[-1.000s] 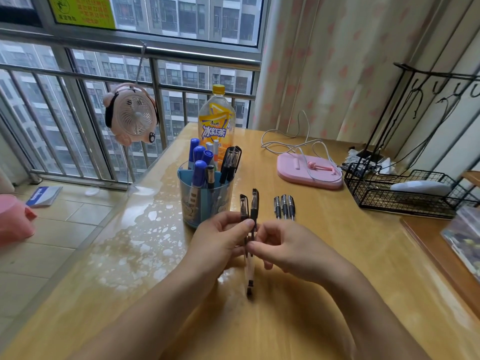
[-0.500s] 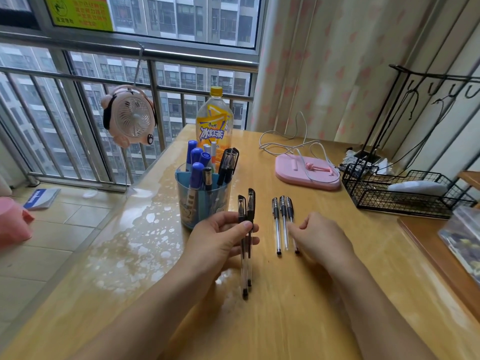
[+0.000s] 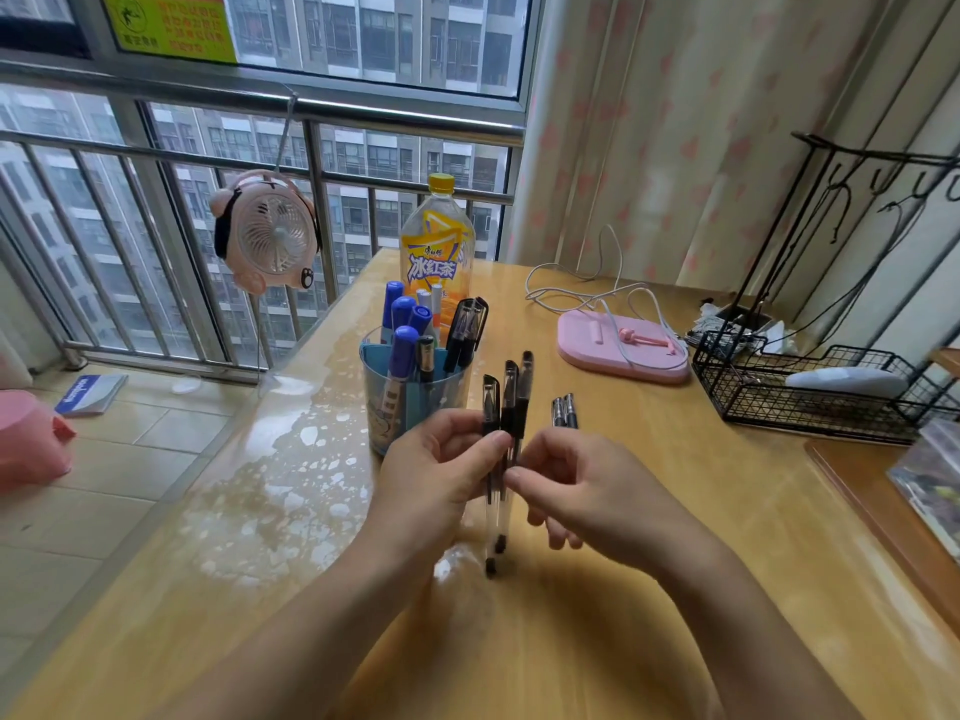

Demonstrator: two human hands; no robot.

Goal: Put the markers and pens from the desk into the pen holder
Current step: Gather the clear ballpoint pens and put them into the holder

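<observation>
Pens (image 3: 506, 407), three, upright and gripped in left hand (image 3: 441, 475), right hand (image 3: 587, 491) fingers pinching the same bundle. Pen holder (image 3: 410, 392) stands just beyond, up-left, nearer the left hand. Two pens (image 3: 564, 412) remain on desk (image 3: 675, 511).

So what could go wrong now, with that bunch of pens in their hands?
1. The left hand pinches three pens while the right hand adds to the bunch; one could slip out and roll across the desk.
2. The pen holder already looks crowded with markers, so pushing in a bunch might jam or tip it.
3. Two pens on the desk sit partly hidden behind the right hand and might be overlooked.
</observation>
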